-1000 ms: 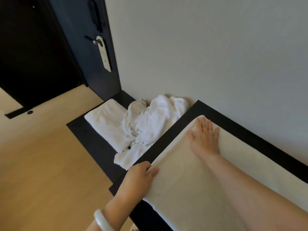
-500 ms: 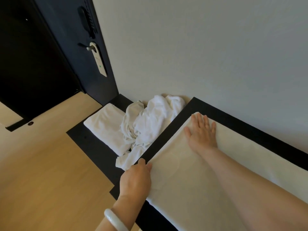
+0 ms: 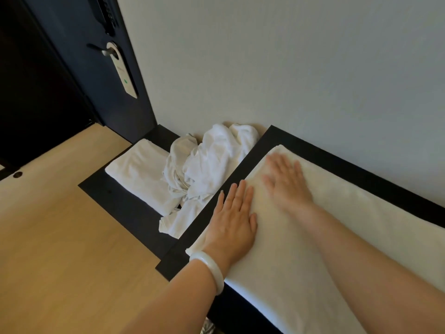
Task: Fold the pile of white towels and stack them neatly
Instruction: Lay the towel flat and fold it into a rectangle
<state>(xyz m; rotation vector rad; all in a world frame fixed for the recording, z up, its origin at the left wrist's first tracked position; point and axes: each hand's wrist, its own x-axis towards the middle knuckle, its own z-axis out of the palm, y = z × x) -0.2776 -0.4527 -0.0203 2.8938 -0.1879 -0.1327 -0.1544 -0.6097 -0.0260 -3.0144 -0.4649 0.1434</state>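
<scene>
A long white towel (image 3: 342,227) lies spread flat on the black upper shelf (image 3: 342,162) along the wall. My left hand (image 3: 232,218) lies flat on the towel's left end, fingers straight and pointing away from me. My right hand (image 3: 287,183), blurred by motion, rests flat on the towel near its far left corner. To the left, on the lower black shelf (image 3: 113,198), a crumpled pile of white towels (image 3: 204,169) leans against the wall. A folded white towel (image 3: 138,172) lies beside the pile.
A pale wall (image 3: 289,68) runs right behind the shelves. A dark door (image 3: 79,56) with a handle and a hanging door tag (image 3: 124,73) stands at the far left. Wooden floor (image 3: 60,249) lies left of the shelves. A white bangle (image 3: 212,268) circles my left wrist.
My left hand has let go of the towel's near left edge and now lies flat on top of it. My right hand has slid slightly across the towel.
</scene>
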